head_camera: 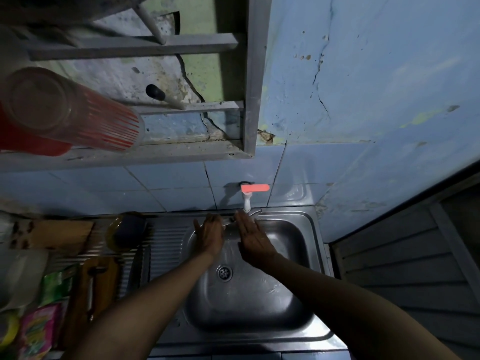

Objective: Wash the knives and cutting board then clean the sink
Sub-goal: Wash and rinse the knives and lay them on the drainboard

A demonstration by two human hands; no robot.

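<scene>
Hands meet under the tap at the back of the sink, in the lower middle of the frame. The left hand (209,236) has its fingers straight and released, gripping nothing, its fingertips near the sink's back rim. The right hand (253,239) is flat too, fingers extended together and pointing up toward the tap (247,201), which has a white spout and a red lever on the tiled wall. Both hands hover over the steel sink (298,245), above its round drain (225,272); the basin looks wet. Left of the basin, on the ribbed drainboard (166,248), a wooden cutting board (96,289) lies with what looks like a knife (91,294) on it, though blur makes that unclear. A striped glass (78,113) sits on a rack in the upper left.
</scene>
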